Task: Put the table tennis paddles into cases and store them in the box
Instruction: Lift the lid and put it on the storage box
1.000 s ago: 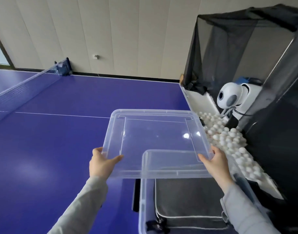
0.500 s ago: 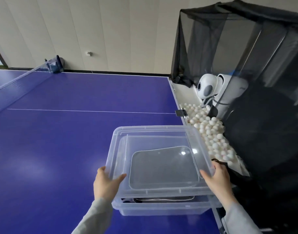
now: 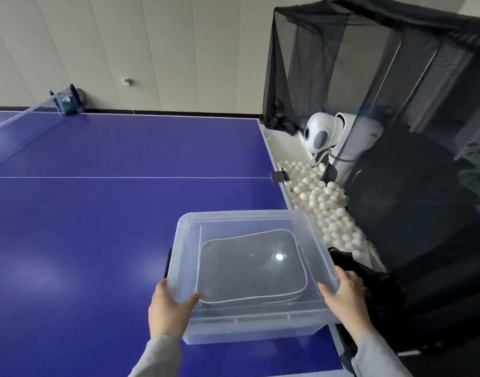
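A clear plastic box (image 3: 249, 329) stands on the blue table near its right edge. Its clear lid (image 3: 244, 221) lies flat on top of it. Through the lid I see a dark paddle case (image 3: 249, 268) with white piping lying inside. My left hand (image 3: 169, 308) grips the lid's near left edge, thumb on top. My right hand (image 3: 346, 296) grips the near right corner of the lid the same way.
The blue table tennis table (image 3: 97, 240) stretches left and away, with the net (image 3: 21, 129) at the far left. Off the right edge stand a white ball machine (image 3: 323, 134), a tray of several white balls (image 3: 323, 202) and a black catch net (image 3: 396, 77).
The lid, held tilted above the box a second ago, has come down level onto the box. Both hands kept their hold on its near edges. My view shifted left and up.
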A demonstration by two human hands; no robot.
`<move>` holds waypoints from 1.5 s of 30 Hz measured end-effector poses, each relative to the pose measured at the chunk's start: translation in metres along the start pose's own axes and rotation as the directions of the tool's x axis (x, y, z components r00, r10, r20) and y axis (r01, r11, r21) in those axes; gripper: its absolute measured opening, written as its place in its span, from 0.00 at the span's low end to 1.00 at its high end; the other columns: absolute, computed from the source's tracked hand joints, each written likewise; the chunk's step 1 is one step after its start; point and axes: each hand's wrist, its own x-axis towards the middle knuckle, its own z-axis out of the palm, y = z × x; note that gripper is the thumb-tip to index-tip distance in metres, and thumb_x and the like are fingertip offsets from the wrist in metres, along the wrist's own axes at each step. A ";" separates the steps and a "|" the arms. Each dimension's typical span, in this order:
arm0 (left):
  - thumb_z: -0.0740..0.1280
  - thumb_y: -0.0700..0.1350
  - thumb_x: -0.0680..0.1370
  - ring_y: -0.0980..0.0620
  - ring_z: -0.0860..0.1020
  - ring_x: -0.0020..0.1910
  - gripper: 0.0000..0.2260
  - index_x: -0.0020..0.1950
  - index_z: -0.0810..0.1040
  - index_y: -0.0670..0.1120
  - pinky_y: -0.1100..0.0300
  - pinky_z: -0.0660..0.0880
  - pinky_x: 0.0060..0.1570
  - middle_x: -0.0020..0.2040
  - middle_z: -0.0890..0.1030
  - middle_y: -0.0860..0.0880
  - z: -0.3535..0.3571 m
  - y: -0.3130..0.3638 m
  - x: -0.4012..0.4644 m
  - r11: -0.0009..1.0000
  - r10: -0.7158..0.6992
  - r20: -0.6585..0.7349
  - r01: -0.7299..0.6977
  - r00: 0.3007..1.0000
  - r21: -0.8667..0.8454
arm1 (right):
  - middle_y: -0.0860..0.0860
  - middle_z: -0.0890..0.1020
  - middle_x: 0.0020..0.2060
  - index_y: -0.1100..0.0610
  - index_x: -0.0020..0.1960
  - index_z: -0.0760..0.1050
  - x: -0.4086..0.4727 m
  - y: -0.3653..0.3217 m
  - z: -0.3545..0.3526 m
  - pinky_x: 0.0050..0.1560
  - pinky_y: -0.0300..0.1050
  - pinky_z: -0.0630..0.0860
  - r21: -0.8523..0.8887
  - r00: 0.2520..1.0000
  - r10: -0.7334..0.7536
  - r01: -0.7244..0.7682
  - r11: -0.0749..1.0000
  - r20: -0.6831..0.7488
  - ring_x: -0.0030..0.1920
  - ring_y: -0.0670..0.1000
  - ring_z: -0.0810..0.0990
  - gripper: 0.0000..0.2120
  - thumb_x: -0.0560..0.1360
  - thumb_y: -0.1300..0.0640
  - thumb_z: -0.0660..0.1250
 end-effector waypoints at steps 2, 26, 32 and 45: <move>0.77 0.47 0.67 0.41 0.74 0.56 0.32 0.67 0.68 0.42 0.51 0.71 0.54 0.58 0.77 0.44 0.003 0.000 0.000 1.000 0.000 0.004 0.000 1.000 0.016 | 0.61 0.70 0.65 0.64 0.71 0.65 -0.001 0.004 0.002 0.69 0.53 0.63 0.010 1.000 0.027 -0.027 1.000 0.017 0.69 0.60 0.64 0.31 0.72 0.56 0.72; 0.78 0.57 0.64 0.42 0.68 0.69 0.49 0.76 0.55 0.43 0.47 0.65 0.68 0.72 0.66 0.43 -0.006 0.001 0.077 0.937 -0.315 0.253 0.342 0.915 -0.070 | 0.55 0.73 0.67 0.58 0.72 0.65 0.060 0.017 0.014 0.69 0.56 0.68 0.311 0.925 0.253 -0.338 0.888 0.284 0.67 0.57 0.72 0.44 0.65 0.37 0.73; 0.81 0.55 0.58 0.41 0.82 0.48 0.30 0.51 0.79 0.38 0.48 0.77 0.54 0.48 0.84 0.41 -0.011 0.002 0.080 0.909 -0.360 0.372 0.411 0.856 -0.067 | 0.55 0.83 0.52 0.59 0.58 0.78 0.063 0.022 0.017 0.63 0.56 0.74 0.427 0.898 0.265 -0.405 0.809 0.350 0.56 0.58 0.80 0.37 0.57 0.36 0.78; 0.75 0.57 0.68 0.47 0.71 0.46 0.28 0.57 0.72 0.41 0.55 0.69 0.48 0.55 0.73 0.44 0.015 0.003 0.056 0.986 0.009 -0.047 -0.001 0.999 0.167 | 0.61 0.75 0.57 0.63 0.62 0.73 0.051 0.012 0.022 0.59 0.52 0.70 0.117 0.992 0.113 -0.106 0.987 -0.055 0.59 0.61 0.74 0.33 0.67 0.42 0.75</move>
